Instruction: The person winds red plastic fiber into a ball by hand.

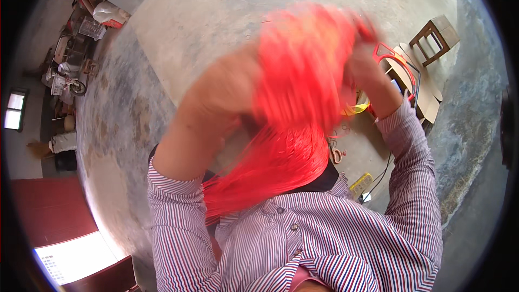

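A thick bundle of glossy red strands (pixel 305 70), like plastic string, is raised in front of me and smeared by motion. More of its strands (pixel 281 157) hang down across my lap toward the left. My left hand (pixel 235 84) grips the bundle's left side; its fingertips are blurred and partly behind the strands. On the right side, my right hand (pixel 361 67) is closed round the upper part of the bundle, also blurred. Beneath the bundle, scissors (pixel 336 155) with pale orange handles lie on the floor. A yellow strip (pixel 355 110) shows near my right wrist.
To the right are a red curved frame (pixel 399 70), a cardboard sheet (pixel 430 94) and a wooden stool (pixel 440 32). A yellow power strip (pixel 361 185) with dark cable lies by my right elbow. Clutter and a small wheeled thing (pixel 75 87) stand along the left wall.
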Available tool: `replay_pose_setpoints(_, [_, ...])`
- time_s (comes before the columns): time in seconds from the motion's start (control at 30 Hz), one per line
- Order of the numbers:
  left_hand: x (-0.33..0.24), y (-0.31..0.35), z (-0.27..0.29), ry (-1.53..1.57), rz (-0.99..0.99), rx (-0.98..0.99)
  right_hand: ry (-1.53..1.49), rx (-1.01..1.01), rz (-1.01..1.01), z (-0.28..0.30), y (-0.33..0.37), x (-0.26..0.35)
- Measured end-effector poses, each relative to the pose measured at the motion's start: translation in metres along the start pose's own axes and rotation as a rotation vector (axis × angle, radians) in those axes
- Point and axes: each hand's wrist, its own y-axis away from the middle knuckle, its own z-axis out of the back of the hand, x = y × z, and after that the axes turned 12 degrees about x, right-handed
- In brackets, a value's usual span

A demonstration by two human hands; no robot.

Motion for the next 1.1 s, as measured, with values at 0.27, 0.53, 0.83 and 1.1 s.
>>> replay_pose_setpoints(0.27, [0.015,0.062,-0.002,-0.367,0.591,0.328,-0.448,0.399,-0.009,-0.059,0.002,0.042])
replay_pose_setpoints(0.53, [0.003,0.133,0.079,-0.391,0.594,-0.301,-0.434,0.700,-0.358,-0.168,-0.018,0.031])
replay_pose_setpoints(0.83, [-0.095,0.256,0.048,0.219,0.575,-0.056,-0.514,0.814,-0.112,-0.309,-0.098,0.016])
replay_pose_setpoints(1.1, [-0.078,0.427,0.103,-0.913,1.179,-0.677,-0.488,1.016,-0.332,-0.432,-0.105,-0.027])
